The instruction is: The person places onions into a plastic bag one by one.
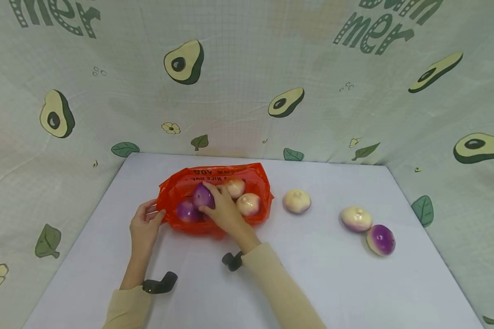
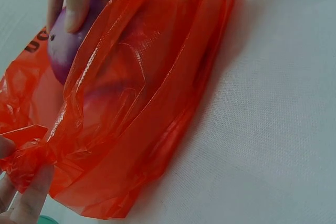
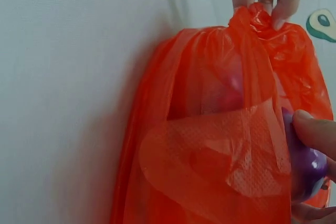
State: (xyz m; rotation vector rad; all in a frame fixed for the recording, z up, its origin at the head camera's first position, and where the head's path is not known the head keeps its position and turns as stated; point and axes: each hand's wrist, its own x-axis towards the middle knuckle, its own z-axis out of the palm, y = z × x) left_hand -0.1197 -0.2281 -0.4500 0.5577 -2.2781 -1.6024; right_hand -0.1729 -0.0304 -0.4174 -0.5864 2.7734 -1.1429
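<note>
- Two-handed gripping: pinching a purple bulb with the right hand, pinching the red bag by its rim with the left hand.
- Locating bulb inside bag, toward the surface's far left corner.
- Advising steadying the rim wide, guarding against snagging.
- Seeing bunched plastic clearly only from the wrists, three loose bulbs only from the head.

Words on backdrop cloth and red bag!
It's green "mer" twice on the cloth, black "NICE DAY" on the bag!
</note>
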